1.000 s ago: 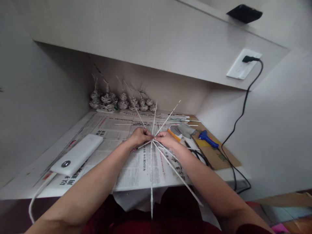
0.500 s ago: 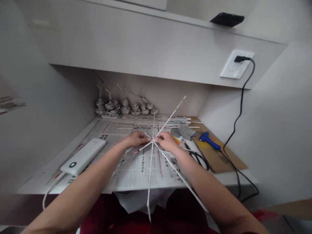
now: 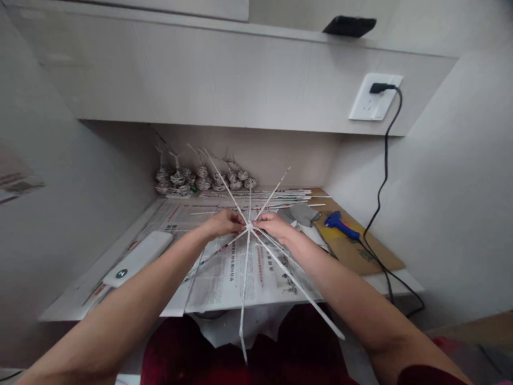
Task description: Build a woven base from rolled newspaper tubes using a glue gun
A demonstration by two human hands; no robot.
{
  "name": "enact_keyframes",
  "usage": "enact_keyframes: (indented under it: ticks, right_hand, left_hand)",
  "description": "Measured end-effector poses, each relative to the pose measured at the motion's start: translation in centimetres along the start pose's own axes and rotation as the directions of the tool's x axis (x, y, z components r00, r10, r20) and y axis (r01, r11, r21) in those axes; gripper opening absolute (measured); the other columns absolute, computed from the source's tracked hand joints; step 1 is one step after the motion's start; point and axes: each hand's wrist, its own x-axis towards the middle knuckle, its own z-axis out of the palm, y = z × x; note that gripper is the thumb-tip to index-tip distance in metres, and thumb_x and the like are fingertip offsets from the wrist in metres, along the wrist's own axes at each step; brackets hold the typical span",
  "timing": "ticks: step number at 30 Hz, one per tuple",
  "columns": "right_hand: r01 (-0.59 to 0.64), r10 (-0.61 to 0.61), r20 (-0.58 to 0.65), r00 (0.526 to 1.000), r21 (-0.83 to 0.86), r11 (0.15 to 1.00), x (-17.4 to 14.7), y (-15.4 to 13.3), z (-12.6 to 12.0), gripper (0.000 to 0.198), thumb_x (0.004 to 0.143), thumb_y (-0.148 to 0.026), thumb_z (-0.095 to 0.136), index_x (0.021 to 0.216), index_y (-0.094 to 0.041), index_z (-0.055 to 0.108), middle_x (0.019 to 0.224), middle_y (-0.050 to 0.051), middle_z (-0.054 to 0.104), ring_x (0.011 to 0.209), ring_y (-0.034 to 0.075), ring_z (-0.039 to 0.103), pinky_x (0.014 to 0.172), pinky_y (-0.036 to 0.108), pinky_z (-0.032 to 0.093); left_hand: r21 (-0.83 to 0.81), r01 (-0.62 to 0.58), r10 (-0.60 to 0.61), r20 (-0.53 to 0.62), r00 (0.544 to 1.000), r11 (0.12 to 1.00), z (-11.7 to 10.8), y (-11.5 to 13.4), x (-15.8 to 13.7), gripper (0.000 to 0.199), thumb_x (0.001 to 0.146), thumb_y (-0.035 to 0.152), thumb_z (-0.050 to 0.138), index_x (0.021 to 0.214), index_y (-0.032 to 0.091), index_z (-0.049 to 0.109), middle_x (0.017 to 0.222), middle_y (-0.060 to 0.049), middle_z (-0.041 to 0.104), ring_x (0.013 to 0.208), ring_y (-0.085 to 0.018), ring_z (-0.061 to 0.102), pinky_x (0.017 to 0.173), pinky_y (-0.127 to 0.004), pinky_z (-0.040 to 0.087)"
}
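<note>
A star of thin rolled-paper sticks [image 3: 244,278] spreads out from a small woven centre, held up over the newspaper. My left hand [image 3: 225,223] pinches it just left of the centre, fingers closed. From the right side, my right hand [image 3: 274,225] grips it close to the same centre, its fingertips partly hidden. Several sticks fan outward: some point to the back, one comes straight toward me, and a long one slants down to the right under my right forearm.
Newspaper [image 3: 216,291] covers the desk. A white power bank [image 3: 140,256] lies left. Behind are woven gourd shapes [image 3: 203,179] and loose paper sticks [image 3: 280,198]. On the right, a blue glue gun [image 3: 342,225] rests on cardboard [image 3: 377,256], near a grey cloth [image 3: 305,214] and a black cable [image 3: 387,176].
The star has turned between my hands: a stick now rises toward the back left, and the back-right one sits lower. Both hands stay at the centre. The view has shifted slightly.
</note>
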Motion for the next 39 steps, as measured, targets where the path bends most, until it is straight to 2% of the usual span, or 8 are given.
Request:
enact_keyframes:
  ticks: [8, 11, 16, 20, 24, 30, 35, 39]
  right_hand:
    - [0.113, -0.117, -0.027, 0.993, -0.110, 0.987, -0.1, -3.7, -1.3, 0.015, 0.067, -0.025, 0.070, 0.063, -0.015, 0.060, 0.052, -0.004, 0.058, 0.047, 0.008, 0.051, 0.048, 0.019, 0.039]
    - [0.211, -0.220, -0.013, 0.976, -0.224, 0.951, 0.2, -4.4, -1.5, 0.010, 0.068, -0.022, 0.067, 0.065, -0.015, 0.061, 0.056, -0.003, 0.060, 0.053, 0.009, 0.053, 0.052, 0.019, 0.039]
    - [0.350, -0.332, 0.113, 0.936, -0.368, 0.861, 0.2, -5.2, -1.5, 0.008, 0.072, -0.019, 0.062, 0.066, -0.014, 0.063, 0.059, -0.003, 0.060, 0.056, 0.009, 0.052, 0.055, 0.019, 0.037]
    - [0.339, -0.294, 0.170, 0.941, -0.414, 0.845, 0.1, -5.5, -1.1, 0.007, 0.071, -0.020, 0.064, 0.071, -0.013, 0.065, 0.065, -0.002, 0.062, 0.060, 0.009, 0.052, 0.058, 0.019, 0.038]
    - [0.306, -0.235, 0.209, 0.949, -0.439, 0.844, 0.1, -5.2, -0.7, 0.009, 0.073, -0.022, 0.064, 0.075, -0.013, 0.066, 0.067, -0.002, 0.063, 0.061, 0.009, 0.053, 0.058, 0.019, 0.039]
    - [0.256, -0.138, 0.248, 0.959, -0.542, 0.800, 0.2, -3.9, 0.0, 0.012, 0.072, -0.026, 0.065, 0.074, -0.014, 0.065, 0.064, -0.004, 0.061, 0.057, 0.008, 0.049, 0.056, 0.018, 0.037]
    - [0.271, -0.101, 0.296, 0.950, -0.618, 0.738, 0.0, -3.7, 0.4, 0.012, 0.068, -0.026, 0.067, 0.066, -0.015, 0.064, 0.056, -0.005, 0.055, 0.054, 0.008, 0.045, 0.052, 0.019, 0.032]
    - [0.284, -0.105, 0.299, 0.949, -0.656, 0.699, 0.0, -3.7, 1.1, 0.012, 0.067, -0.027, 0.067, 0.065, -0.015, 0.064, 0.053, -0.006, 0.050, 0.053, 0.008, 0.042, 0.051, 0.019, 0.028]
  left_hand:
    - [0.171, -0.078, 0.089, -0.056, 0.994, 0.982, 0.3, 4.7, -0.2, 0.024, 0.060, 0.032, 0.074, 0.069, 0.012, 0.064, 0.053, 0.002, 0.055, 0.049, -0.009, 0.048, 0.046, -0.020, 0.037]
    - [0.137, -0.058, 0.069, -0.076, 0.995, 0.989, 0.4, 5.1, -0.4, 0.024, 0.060, 0.030, 0.074, 0.074, 0.012, 0.065, 0.056, 0.001, 0.058, 0.048, -0.009, 0.050, 0.044, -0.020, 0.039]
    - [0.063, -0.043, 0.048, -0.079, 0.996, 0.997, 0.5, 4.9, -1.2, 0.023, 0.061, 0.027, 0.073, 0.076, 0.011, 0.066, 0.064, -0.003, 0.064, 0.049, -0.010, 0.054, 0.045, -0.020, 0.042]
    - [0.086, -0.072, 0.079, -0.085, 0.993, 0.994, 0.7, 4.7, -2.0, 0.018, 0.058, 0.022, 0.074, 0.070, 0.011, 0.064, 0.058, -0.003, 0.063, 0.047, -0.011, 0.054, 0.043, -0.021, 0.042]
    - [-0.099, 0.017, -0.024, -0.068, 0.997, 0.995, 1.1, 4.0, -2.9, 0.028, 0.056, 0.026, 0.078, 0.076, 0.012, 0.065, 0.064, -0.004, 0.066, 0.055, -0.014, 0.060, 0.049, -0.022, 0.046]
    - [-0.236, 0.096, -0.107, -0.032, 0.994, 0.967, 1.7, 1.6, -3.4, 0.028, 0.057, 0.029, 0.081, 0.070, 0.009, 0.065, 0.056, -0.005, 0.065, 0.046, -0.010, 0.054, 0.036, -0.016, 0.030]
    - [-0.513, 0.196, -0.250, -0.038, 0.968, 0.836, 2.1, -0.5, -3.0, 0.028, 0.064, 0.033, 0.078, 0.076, 0.011, 0.064, 0.067, -0.008, 0.069, 0.060, -0.017, 0.065, 0.051, -0.023, 0.051]
    - [-0.586, 0.207, -0.325, -0.103, 0.940, 0.783, 2.4, -1.3, -2.7, 0.021, 0.068, 0.024, 0.076, 0.067, 0.012, 0.059, 0.064, -0.007, 0.068, 0.056, -0.016, 0.065, 0.052, -0.024, 0.054]
